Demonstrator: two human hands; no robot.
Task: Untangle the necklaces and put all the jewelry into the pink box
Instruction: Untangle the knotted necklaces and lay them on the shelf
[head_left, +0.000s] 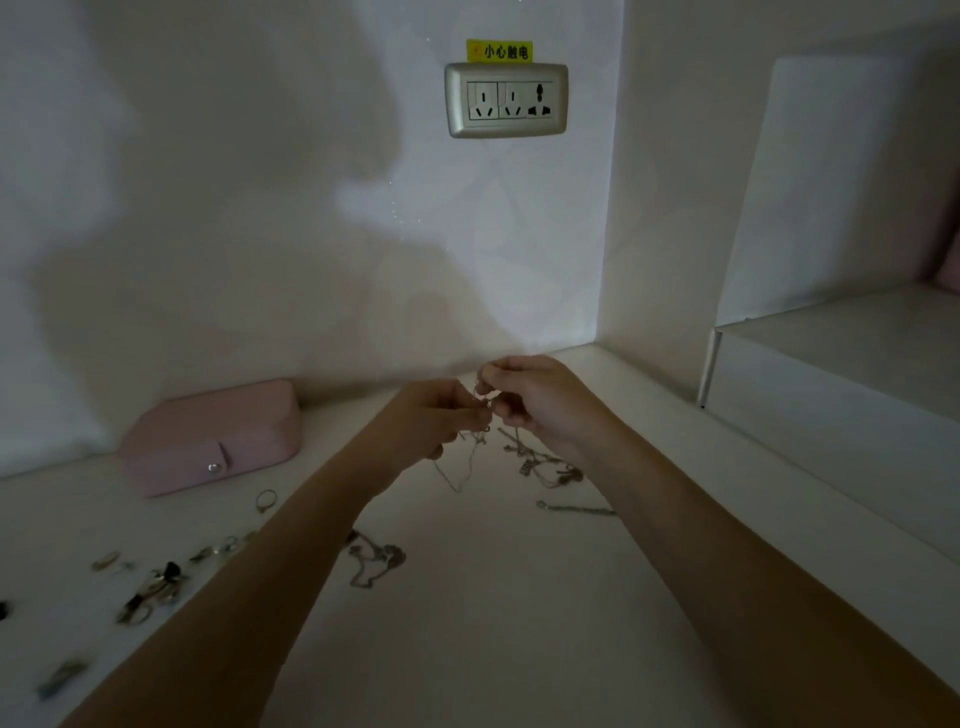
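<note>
We pinch a tangled chain (470, 447) between our left hand (434, 415) and right hand (535, 397), seemingly above the counter (493, 623); the closed pink box (213, 436) sits left.

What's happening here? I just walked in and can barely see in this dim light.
A person is pinching a tangled thin necklace between the left hand and right hand, lifted above a white surface. More chains and rings lie loose there. The pink box sits closed at the left.
</note>
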